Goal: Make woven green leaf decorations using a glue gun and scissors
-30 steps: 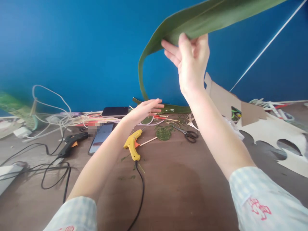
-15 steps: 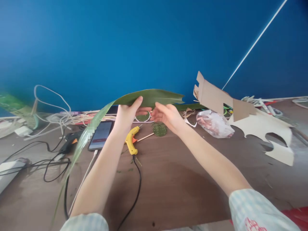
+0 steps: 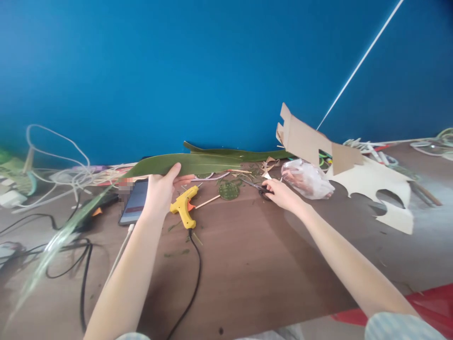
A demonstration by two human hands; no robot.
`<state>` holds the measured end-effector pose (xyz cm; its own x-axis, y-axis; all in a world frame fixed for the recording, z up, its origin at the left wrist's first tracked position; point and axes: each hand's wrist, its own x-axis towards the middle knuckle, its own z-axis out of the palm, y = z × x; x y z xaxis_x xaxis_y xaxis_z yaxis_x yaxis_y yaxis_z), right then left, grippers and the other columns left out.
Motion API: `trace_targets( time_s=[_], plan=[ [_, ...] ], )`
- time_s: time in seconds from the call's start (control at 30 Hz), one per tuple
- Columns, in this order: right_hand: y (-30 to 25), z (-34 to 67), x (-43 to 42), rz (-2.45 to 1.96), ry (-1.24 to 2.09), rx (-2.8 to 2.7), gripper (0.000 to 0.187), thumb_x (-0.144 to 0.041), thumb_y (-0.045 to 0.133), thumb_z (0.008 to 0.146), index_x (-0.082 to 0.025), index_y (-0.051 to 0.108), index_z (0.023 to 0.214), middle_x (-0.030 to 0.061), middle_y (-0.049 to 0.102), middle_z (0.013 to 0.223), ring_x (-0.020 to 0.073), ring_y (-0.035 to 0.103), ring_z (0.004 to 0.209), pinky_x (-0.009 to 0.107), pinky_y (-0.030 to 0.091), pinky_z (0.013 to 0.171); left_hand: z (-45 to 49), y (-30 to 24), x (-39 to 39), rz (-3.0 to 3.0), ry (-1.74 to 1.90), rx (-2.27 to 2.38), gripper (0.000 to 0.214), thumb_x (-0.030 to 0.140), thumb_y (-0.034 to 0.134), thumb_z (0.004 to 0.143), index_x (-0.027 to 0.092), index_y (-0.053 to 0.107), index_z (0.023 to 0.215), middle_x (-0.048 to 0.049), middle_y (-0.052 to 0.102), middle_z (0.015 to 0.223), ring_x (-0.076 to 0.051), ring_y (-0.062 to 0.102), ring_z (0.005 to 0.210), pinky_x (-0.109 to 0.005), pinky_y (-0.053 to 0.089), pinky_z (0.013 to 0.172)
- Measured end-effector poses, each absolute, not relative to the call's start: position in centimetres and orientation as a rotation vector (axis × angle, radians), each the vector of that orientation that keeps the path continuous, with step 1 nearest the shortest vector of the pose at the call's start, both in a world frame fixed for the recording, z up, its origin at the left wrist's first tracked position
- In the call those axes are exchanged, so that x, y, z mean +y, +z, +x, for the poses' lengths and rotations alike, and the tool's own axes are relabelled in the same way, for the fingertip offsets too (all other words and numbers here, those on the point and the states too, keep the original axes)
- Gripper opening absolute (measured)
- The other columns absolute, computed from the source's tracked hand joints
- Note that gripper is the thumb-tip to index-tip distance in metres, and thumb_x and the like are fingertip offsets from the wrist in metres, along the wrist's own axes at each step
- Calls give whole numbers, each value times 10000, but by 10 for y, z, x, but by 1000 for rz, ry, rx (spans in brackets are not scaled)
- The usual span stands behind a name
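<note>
A long green leaf [image 3: 201,163] is pinched in my left hand [image 3: 161,191], thumb on top. Its wide end points right and its narrow end droops toward the lower left. My right hand [image 3: 281,193] has its fingers closed on the handles of a pair of scissors [image 3: 253,184], whose blades point left above the table. Between my hands lies a round green leaf-covered disc [image 3: 229,190] with a thin stick [image 3: 208,202] beside it. A yellow glue gun [image 3: 185,208] rests just right of my left wrist.
Behind my left wrist is a phone [image 3: 136,203]. White cables [image 3: 63,165] tangle at the left. A second leaf [image 3: 247,154] lies along the blue wall. To the right are a plastic bag [image 3: 307,178], a cardboard piece [image 3: 304,132] and a cut white sheet [image 3: 368,182].
My right hand has left the leaf, moved right and down, and taken hold of the scissors. My left hand has lowered the leaf and shifted it left.
</note>
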<state>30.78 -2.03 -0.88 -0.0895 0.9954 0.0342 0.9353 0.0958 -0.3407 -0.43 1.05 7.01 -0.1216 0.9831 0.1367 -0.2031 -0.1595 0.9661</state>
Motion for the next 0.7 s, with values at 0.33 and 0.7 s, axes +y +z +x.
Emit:
trace_targets(
  time_s=[0.33,0.7],
  plan=[
    [22,309,-43,-1872,791,-1815,554,-166,420,799,-215,355,1347,88,604,986,204,624,820,350,481,772,-13,65,21,879,1563,1023,131,157,665,673,111,564,743,-23,623,692,-161,673,571,-204,557,511],
    [43,217,-43,-1187,1581,-1762,382,-479,614,742,-192,425,910,19,551,812,154,596,791,319,508,718,1,69,15,846,1643,966,163,212,680,695,140,576,797,-13,645,730,-147,670,569,-219,558,550]
  ],
)
